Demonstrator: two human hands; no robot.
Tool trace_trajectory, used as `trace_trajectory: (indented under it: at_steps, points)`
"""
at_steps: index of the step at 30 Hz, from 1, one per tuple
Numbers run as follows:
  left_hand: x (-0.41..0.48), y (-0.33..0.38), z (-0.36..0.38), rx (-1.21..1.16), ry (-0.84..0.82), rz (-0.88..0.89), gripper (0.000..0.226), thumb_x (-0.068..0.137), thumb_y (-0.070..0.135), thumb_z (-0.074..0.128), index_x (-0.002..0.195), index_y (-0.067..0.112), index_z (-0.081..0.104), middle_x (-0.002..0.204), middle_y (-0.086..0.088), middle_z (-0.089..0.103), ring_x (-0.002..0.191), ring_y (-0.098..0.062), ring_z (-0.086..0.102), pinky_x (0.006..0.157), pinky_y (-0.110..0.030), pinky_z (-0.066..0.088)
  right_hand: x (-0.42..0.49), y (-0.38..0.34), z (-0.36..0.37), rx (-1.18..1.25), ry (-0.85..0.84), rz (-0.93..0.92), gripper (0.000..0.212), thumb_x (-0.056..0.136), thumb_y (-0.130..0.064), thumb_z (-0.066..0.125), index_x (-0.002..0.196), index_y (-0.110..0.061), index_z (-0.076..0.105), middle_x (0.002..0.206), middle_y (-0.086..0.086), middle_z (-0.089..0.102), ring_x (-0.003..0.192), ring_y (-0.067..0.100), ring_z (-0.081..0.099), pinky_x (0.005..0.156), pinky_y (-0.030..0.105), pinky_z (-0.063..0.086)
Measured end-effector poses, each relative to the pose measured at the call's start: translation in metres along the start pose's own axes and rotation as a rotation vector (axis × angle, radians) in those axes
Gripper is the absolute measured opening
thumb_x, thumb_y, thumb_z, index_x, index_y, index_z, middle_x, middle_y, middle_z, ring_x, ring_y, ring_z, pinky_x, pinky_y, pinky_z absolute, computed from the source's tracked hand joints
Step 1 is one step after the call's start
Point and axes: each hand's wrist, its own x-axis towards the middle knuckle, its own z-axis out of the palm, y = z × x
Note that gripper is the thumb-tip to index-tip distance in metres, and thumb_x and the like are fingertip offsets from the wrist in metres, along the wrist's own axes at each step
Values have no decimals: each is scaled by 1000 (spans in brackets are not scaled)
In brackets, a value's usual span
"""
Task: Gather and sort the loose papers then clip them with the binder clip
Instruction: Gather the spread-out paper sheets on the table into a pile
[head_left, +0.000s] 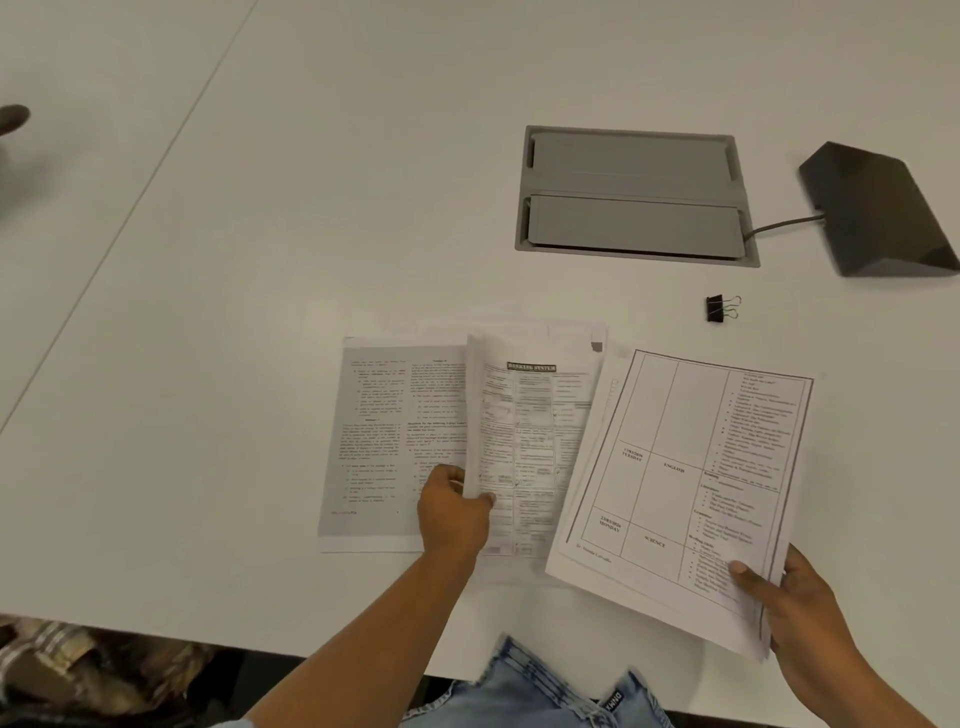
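Note:
My right hand (795, 608) holds a small stack of papers (685, 483) by its near right corner; the top sheet bears a timetable grid. My left hand (453, 512) pinches the left edge of a printed form sheet (530, 441) and lifts it off the white table (260, 260). Under and to the left of that sheet lies a grey text page (384, 441), with more white sheets (519, 325) showing behind. A black binder clip (721, 308) lies alone on the table, beyond the papers to the right, touched by neither hand.
A grey recessed cable box (634, 195) sits in the table behind the papers. A black wedge-shaped device (878, 208) with a cord stands at the far right. The table's near edge runs just above my lap. A dark object (13, 118) shows at the far left.

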Motion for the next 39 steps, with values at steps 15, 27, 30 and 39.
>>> trace_trajectory:
  at_steps: [15, 27, 30, 39]
  points:
    - [6, -2, -12, 22, -53, 62, 10, 95, 9, 54, 98, 16, 61, 92, 1, 68, 81, -15, 63, 67, -23, 50, 3, -6, 2, -88, -9, -41, 39, 91, 2, 57, 124, -18, 56, 120, 3, 67, 110, 29, 62, 103, 54, 42]
    - [11, -11, -19, 248, 99, 243, 28, 102, 20, 49, 120, 13, 69, 107, -3, 74, 86, -16, 66, 75, -24, 50, -4, -3, -7, -57, -17, -44, 41, 89, 2, 59, 125, -16, 56, 123, 13, 65, 110, 35, 61, 100, 46, 43]
    - [10, -10, -20, 246, 159, 304, 28, 100, 18, 52, 124, 13, 67, 111, -2, 69, 87, -10, 59, 75, -21, 46, -5, -5, -6, -50, -16, -41, 34, 85, -1, 63, 112, -23, 61, 120, 11, 66, 110, 36, 61, 98, 46, 44]
    - [11, -6, -11, 147, 123, 318, 30, 92, 23, 65, 121, 14, 64, 114, -2, 66, 102, -19, 65, 87, -32, 56, -4, -2, -3, -41, -22, -41, 83, 25, -56, 90, 101, -29, 67, 104, -6, 76, 104, 27, 66, 72, 23, 58]
